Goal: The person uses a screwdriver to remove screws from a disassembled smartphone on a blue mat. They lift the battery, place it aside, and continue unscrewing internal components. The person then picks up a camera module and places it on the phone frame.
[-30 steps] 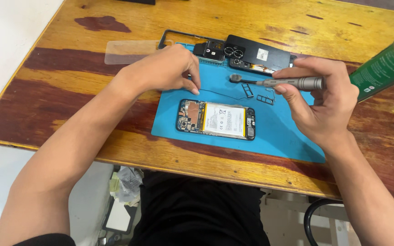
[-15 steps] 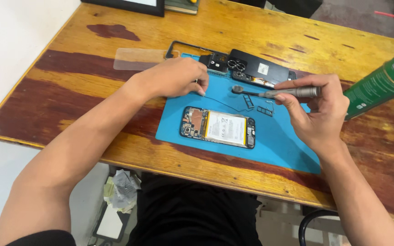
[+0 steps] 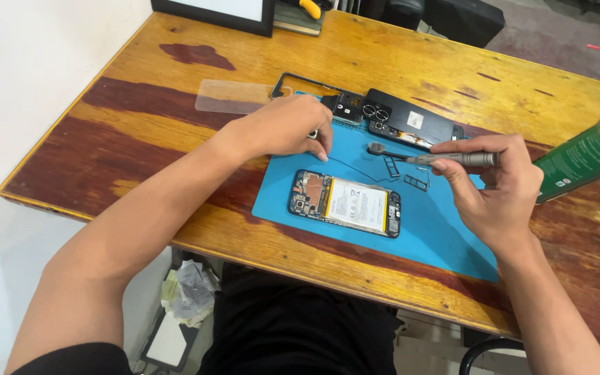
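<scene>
Right hand [image 3: 498,191] grips the screwdriver [image 3: 453,159] above the blue mat [image 3: 446,229], left hand [image 3: 289,125] curled fingertips-down by the opened phone [image 3: 345,203]; a slip could scatter those tiny trays [image 3: 416,182].

A brown wooden worktop [image 3: 175,146] fills most of the view, with dark red stains on it. A clear flat sheet [image 3: 234,96] lies on it at the far left. A green can [image 3: 588,154] lies tilted at the right edge. A black frame with a white middle [image 3: 217,12] sits at the far edge, with a yellow thing [image 3: 309,7] just beside it. Crumpled paper [image 3: 189,288] lies on the floor under the worktop.
</scene>
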